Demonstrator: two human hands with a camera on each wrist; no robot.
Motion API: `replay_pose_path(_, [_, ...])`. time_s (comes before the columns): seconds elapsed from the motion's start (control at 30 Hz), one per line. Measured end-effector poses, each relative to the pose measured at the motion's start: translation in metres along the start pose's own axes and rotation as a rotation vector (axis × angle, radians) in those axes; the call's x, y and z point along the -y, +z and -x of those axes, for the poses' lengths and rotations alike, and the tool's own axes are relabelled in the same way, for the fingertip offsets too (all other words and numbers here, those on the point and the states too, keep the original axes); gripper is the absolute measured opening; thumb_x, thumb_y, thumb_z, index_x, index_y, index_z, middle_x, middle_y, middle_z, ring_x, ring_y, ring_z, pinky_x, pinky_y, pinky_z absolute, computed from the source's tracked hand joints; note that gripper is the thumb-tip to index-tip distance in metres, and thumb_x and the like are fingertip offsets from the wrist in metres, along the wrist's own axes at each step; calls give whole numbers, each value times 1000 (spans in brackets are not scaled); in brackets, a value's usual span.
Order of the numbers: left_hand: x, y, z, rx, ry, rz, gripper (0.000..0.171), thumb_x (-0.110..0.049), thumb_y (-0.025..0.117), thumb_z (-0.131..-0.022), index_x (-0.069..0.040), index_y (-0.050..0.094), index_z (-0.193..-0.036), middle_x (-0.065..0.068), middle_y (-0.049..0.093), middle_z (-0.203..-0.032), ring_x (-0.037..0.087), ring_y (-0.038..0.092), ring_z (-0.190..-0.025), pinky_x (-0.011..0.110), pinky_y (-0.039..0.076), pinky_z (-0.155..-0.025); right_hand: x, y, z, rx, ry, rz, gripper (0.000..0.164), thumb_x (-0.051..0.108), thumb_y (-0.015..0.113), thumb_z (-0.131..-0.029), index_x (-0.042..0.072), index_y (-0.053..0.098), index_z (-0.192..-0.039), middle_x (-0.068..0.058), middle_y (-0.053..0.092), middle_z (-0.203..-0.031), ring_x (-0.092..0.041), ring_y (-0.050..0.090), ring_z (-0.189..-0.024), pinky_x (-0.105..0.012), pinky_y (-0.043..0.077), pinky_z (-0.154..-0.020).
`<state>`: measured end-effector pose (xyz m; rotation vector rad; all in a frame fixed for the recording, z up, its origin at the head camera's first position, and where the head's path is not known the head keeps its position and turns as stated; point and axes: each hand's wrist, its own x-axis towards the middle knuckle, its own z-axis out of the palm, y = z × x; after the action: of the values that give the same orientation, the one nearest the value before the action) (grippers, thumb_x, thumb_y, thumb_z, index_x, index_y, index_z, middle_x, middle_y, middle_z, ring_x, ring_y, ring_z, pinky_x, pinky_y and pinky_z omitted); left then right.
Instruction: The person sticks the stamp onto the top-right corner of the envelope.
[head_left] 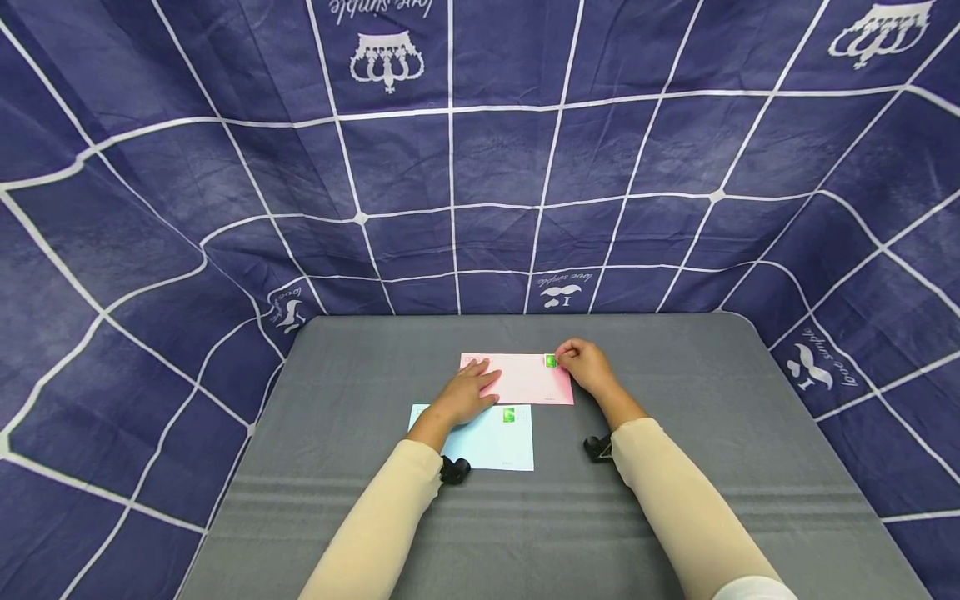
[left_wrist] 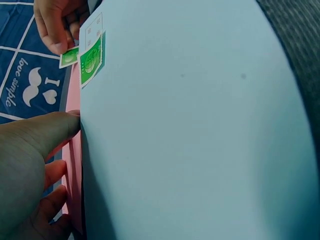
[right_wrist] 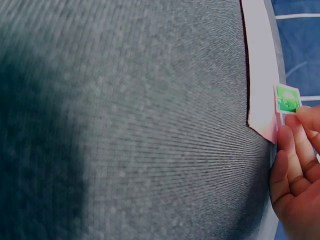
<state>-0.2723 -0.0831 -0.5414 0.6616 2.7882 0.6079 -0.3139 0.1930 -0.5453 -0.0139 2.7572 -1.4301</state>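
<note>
A pink envelope [head_left: 525,381] lies on the grey table, with a light-blue envelope [head_left: 491,442] just nearer to me. My left hand [head_left: 463,395] rests spread across the pink envelope's left part, its wrist over the blue one. Between thumb and fingertip, my right hand [head_left: 587,364] pinches a green stamp [right_wrist: 288,99] at the pink envelope's far right corner. In the left wrist view the stamp looks tilted; whether it touches the paper I cannot tell. Another green stamp [left_wrist: 90,62] sits on the blue envelope near its upper right corner, one edge apparently lifted.
The grey cloth-covered table [head_left: 337,500] reaches back to a dark blue curtain [head_left: 495,158] with white lines, which also hangs at both sides. A black wrist device [head_left: 454,471] is worn on the left arm, and another black device [head_left: 597,448] on the right.
</note>
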Motion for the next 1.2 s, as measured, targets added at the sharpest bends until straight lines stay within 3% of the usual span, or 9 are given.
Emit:
replay_pose_path(0.5, [0, 3, 0, 1, -12, 8, 56, -34, 61, -100, -17, 47, -152, 11, 32, -166, 34, 23, -156, 48, 20, -129, -4, 1, -9, 23, 3, 47, 11, 10, 68, -94, 1, 71, -99, -7, 68, -83, -9, 54, -70, -21, 44, -66])
replay_pose_path(0.87, [0, 3, 1, -1, -22, 23, 56, -34, 61, -100, -17, 47, -153, 11, 31, -166, 33, 22, -157, 48, 20, -129, 3, 3, -14, 102, 89, 73, 10, 16, 68, -95, 6, 71, -97, -2, 68, -85, -10, 55, -74, -22, 44, -67])
replay_pose_path(1.2, [2, 6, -1, -23, -6, 21, 55, -32, 61, -100, -16, 49, -151, 13, 33, -165, 35, 24, -156, 50, 20, -129, 3, 3, -15, 101, 38, 116, 11, 14, 67, -95, 5, 71, -97, -2, 66, -84, -11, 54, -76, -23, 42, -69])
